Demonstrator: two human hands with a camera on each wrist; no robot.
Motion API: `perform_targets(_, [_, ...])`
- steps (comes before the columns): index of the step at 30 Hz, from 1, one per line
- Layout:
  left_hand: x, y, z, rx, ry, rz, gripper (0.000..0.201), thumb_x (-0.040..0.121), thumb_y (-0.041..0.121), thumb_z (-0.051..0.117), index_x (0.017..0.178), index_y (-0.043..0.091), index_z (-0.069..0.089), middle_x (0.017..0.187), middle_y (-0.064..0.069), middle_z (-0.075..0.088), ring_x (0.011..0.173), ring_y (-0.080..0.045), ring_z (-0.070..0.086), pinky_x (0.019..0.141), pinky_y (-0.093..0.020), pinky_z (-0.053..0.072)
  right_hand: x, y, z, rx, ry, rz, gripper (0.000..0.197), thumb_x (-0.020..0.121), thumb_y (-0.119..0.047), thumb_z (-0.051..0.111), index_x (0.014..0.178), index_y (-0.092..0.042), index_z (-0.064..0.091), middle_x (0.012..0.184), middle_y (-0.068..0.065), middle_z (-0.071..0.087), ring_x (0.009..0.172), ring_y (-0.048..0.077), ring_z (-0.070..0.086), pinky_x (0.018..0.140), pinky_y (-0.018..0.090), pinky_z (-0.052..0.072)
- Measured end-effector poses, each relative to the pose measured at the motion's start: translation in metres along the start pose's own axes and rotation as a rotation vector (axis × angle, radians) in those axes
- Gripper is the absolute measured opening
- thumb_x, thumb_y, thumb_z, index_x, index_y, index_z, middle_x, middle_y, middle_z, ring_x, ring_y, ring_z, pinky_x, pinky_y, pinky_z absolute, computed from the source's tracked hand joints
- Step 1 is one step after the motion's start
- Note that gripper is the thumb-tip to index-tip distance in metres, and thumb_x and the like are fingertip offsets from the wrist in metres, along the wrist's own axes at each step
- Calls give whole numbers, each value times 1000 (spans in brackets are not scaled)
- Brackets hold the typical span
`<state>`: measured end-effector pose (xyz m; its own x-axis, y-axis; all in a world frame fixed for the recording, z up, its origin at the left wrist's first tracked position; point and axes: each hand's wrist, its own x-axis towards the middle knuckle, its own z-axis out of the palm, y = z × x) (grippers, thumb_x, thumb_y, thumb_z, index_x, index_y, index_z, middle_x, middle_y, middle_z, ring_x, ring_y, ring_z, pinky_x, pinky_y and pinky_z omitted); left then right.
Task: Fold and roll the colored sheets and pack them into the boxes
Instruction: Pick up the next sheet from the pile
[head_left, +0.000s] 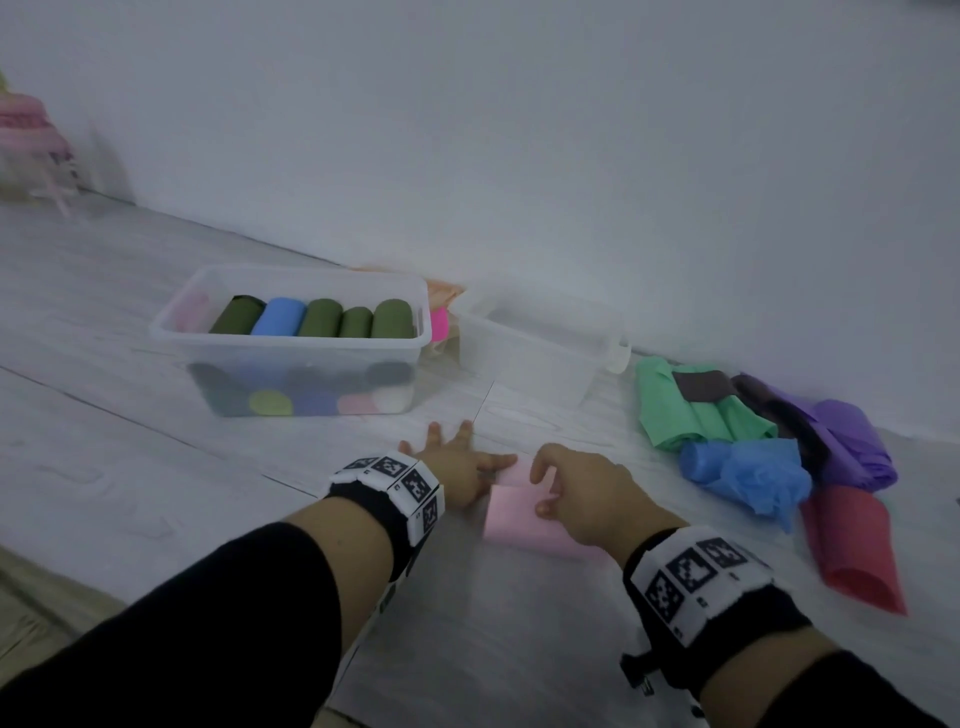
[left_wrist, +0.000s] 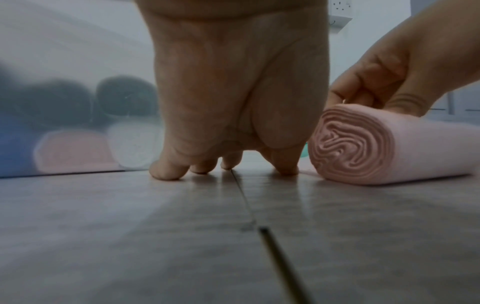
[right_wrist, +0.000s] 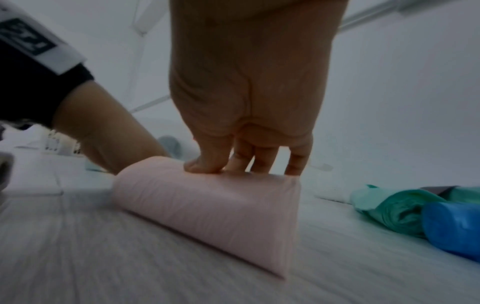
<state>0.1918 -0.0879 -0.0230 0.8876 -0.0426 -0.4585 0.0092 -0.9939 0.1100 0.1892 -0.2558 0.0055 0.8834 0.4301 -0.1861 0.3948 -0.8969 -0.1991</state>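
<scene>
A tightly rolled pink sheet lies on the grey floor. My right hand holds it from above, fingers curled over the top and thumb on the near side. My left hand rests spread fingertips on the floor just beside the roll's left end, which shows its spiral. Behind stands a clear box filled with green, blue and other rolls. An empty clear box is to its right.
Loose sheets are heaped at the right: green, blue, purple, red and a dark one. A bright pink roll sits between the boxes. The white wall runs close behind them.
</scene>
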Motion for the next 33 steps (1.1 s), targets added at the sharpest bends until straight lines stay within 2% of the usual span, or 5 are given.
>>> perform_targets(9, [0, 0, -1, 9, -20, 16, 53, 102, 29, 26, 142, 58, 8, 158, -2, -17, 143, -41, -13, 109, -69, 4, -17, 3, 10, -261, -63, -84, 65, 81, -54, 59, 140, -32, 40, 129, -1, 43, 117, 21, 41, 99, 38, 28])
perform_targets(15, [-4, -7, -11, -87, -34, 51, 64, 100, 17, 35, 151, 35, 0, 160, -3, -5, 146, -35, -1, 116, -55, 10, -14, 4, 9, -156, 37, -60, 49, 90, -19, 55, 136, -23, 36, 129, 0, 53, 114, 22, 51, 101, 36, 29])
perform_targets(22, [-33, -6, -19, -109, 13, -11, 32, 94, 25, 51, 114, 4, 66, 114, -10, 64, 97, -24, 60, 86, -30, 46, 0, 11, 4, 113, -62, 88, 33, 97, -29, 49, 127, -18, 46, 124, 5, 57, 109, 21, 54, 88, 28, 39])
perform_targets(27, [-42, 20, 4, -727, -127, -12, 29, 96, 26, 48, 101, 3, 66, 87, -8, 61, 50, -10, 53, 54, -18, 45, 12, 11, 11, 183, -63, 130, 31, 94, -27, 54, 122, -13, 54, 121, 5, 59, 107, 19, 54, 76, 21, 33])
perform_targets(33, [-49, 28, 16, -1519, 110, -148, 34, 96, 24, 54, 110, -7, 61, 93, -15, 66, 74, -19, 65, 66, -25, 55, 16, 0, 18, 690, -61, 134, 8, 91, -9, 58, 90, -9, 66, 92, 10, 68, 78, 17, 62, 62, 21, 48])
